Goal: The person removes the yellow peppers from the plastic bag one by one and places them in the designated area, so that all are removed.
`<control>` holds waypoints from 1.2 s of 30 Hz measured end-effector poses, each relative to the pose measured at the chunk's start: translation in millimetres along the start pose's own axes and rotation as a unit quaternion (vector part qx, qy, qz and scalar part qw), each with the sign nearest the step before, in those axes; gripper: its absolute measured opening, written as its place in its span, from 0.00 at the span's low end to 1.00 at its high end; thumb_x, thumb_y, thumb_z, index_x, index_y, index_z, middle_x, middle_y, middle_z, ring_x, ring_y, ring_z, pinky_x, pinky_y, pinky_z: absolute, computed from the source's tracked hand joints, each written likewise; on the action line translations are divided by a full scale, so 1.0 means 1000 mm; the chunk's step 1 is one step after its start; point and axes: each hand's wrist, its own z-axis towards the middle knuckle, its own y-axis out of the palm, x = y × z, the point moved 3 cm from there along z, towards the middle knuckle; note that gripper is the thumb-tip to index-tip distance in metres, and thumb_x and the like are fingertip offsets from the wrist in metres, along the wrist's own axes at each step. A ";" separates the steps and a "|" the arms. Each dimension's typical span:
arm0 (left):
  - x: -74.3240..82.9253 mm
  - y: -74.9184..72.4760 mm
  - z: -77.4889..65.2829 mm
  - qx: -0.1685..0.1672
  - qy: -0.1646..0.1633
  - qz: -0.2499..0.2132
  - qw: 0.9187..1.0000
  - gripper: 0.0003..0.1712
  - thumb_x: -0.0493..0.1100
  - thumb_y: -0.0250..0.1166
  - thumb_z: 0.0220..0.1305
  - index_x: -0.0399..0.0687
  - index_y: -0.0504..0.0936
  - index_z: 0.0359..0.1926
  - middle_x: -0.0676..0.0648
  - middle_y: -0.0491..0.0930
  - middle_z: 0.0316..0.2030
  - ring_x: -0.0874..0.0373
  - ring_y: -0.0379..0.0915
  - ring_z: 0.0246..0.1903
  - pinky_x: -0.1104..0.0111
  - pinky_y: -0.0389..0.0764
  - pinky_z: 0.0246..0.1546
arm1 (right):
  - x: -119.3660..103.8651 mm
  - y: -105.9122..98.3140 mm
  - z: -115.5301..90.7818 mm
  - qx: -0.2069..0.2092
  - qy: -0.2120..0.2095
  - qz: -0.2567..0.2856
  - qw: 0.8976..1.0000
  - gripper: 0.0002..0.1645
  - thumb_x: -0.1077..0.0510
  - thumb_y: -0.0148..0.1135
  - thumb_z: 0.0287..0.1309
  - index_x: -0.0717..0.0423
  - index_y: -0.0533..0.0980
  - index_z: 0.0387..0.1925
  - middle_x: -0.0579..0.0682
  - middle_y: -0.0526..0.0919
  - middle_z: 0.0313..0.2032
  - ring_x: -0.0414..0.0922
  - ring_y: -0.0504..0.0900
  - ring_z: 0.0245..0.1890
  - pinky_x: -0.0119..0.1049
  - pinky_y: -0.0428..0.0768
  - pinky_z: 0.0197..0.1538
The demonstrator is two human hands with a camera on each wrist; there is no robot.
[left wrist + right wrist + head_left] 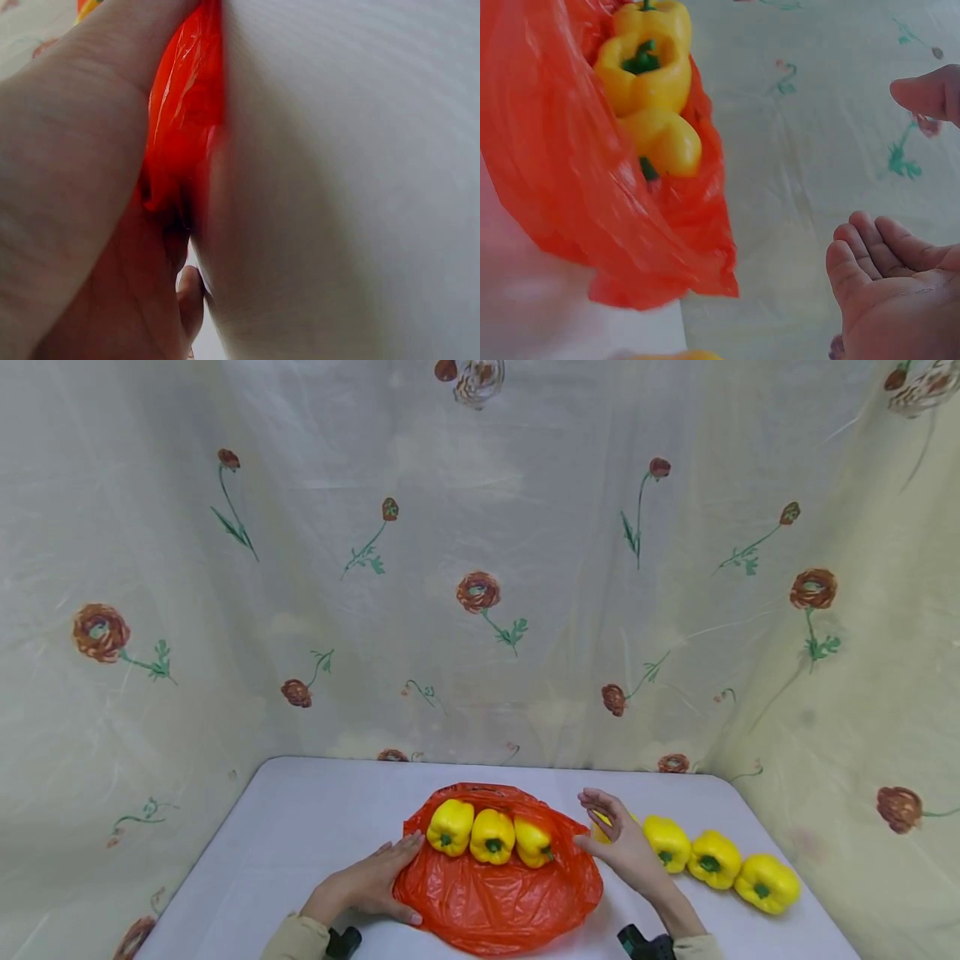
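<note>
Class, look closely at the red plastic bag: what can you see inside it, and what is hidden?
Three yellow peppers sit side by side in the open mouth of the red bag. Anything deeper, behind its crumpled front, is covered.

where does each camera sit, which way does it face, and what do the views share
Head: worn on the person's head, facing forward and down at the red bag, yellow peppers and flowered backdrop; the left hand and right hand show.
Left wrist: on that wrist, close up on the bag beside a pale surface; part of the left hand fills the left side.
Right wrist: on that wrist, facing the bag and backdrop; the right hand shows at right.
Shared: head and right wrist both show three peppers in the bag.
</note>
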 end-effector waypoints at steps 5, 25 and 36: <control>0.000 0.000 -0.001 -0.001 0.000 -0.002 1.000 0.69 0.72 0.71 0.40 0.50 0.48 0.76 0.47 0.49 0.76 0.49 0.44 0.75 0.44 0.45 0.73 | 0.003 0.019 0.001 -0.024 0.027 0.012 0.999 0.43 0.56 0.70 0.55 0.54 0.59 0.68 0.58 0.66 0.67 0.56 0.63 0.69 0.53 0.63 0.70; -0.001 -0.001 -0.001 -0.001 0.003 0.001 1.000 0.69 0.73 0.71 0.40 0.50 0.48 0.76 0.47 0.49 0.76 0.49 0.44 0.75 0.45 0.45 0.74 | 0.010 0.045 0.010 -0.073 0.035 0.014 0.997 0.39 0.62 0.68 0.55 0.56 0.62 0.66 0.56 0.69 0.65 0.55 0.66 0.67 0.53 0.67 0.68; -0.001 -0.002 -0.002 -0.003 0.015 -0.002 1.000 0.69 0.73 0.71 0.42 0.48 0.47 0.76 0.47 0.47 0.76 0.50 0.43 0.75 0.46 0.46 0.74 | 0.014 0.048 0.023 -0.105 0.045 -0.023 0.993 0.38 0.59 0.69 0.54 0.52 0.64 0.65 0.52 0.72 0.62 0.53 0.67 0.66 0.52 0.72 0.65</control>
